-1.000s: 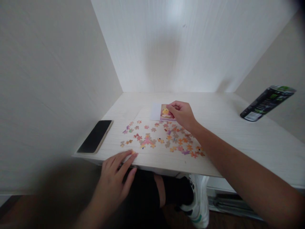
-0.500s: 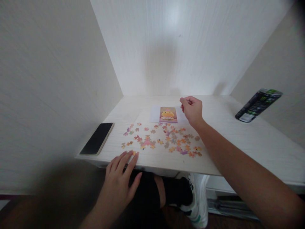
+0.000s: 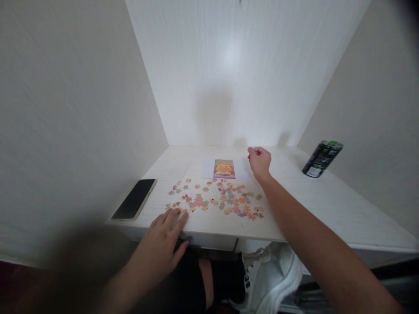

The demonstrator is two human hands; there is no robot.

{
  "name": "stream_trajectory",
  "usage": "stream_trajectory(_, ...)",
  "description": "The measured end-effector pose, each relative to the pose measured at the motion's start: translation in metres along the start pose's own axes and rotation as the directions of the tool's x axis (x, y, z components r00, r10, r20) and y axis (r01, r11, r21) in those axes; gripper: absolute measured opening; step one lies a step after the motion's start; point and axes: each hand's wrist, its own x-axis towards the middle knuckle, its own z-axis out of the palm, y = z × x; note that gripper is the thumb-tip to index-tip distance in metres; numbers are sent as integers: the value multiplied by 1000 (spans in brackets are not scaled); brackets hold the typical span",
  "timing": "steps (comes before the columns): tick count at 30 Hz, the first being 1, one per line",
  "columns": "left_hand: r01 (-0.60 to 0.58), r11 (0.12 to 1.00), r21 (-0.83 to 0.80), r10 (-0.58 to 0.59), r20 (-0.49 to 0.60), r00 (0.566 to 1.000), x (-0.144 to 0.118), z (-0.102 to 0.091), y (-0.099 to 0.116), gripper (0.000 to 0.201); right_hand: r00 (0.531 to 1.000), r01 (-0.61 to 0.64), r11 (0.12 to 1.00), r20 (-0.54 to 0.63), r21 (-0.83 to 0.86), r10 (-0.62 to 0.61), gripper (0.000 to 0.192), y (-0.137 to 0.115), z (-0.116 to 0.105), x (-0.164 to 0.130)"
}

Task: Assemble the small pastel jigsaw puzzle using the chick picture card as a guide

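My left hand point(image 3: 165, 233) lies at the table's front edge, fingers stretched out, with its fingertips by a few small yellow jigsaw pieces. Above the back right part of the table is my right hand point(image 3: 259, 161), its fingers curled closed; whatever may be in them is hidden. To the left of that hand a picture card point(image 3: 224, 175) with a yellow figure lies on a white sheet point(image 3: 207, 169). Loose jigsaw pieces point(image 3: 231, 198) in orange, pink, purple and grey spread between the card and the front edge. A small joined pink cluster point(image 3: 198, 202) sits left of the middle.
A phone point(image 3: 135, 199) with a dark screen rests at the table's left side. Toward the right back stands a black drink can point(image 3: 322, 159) with a green top. White walls enclose the table point(image 3: 314, 209) on the left, back and right.
The view has tilted, so the table and card appear lower and the can farther left. Both hands keep nearly the same places and poses over the table.
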Motion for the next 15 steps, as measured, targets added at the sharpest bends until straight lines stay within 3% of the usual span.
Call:
stream_trajectory(11,-25,999,-22,25,-9,1000,5,-4,-16,48,1000,25,998,-5,-55,-25,25,5,2,3)
stream_trajectory(15,-94,994,-49,100,145,984,24,-23,-24,43,1000,23,997,18,-69,-22,24,6,2,2)
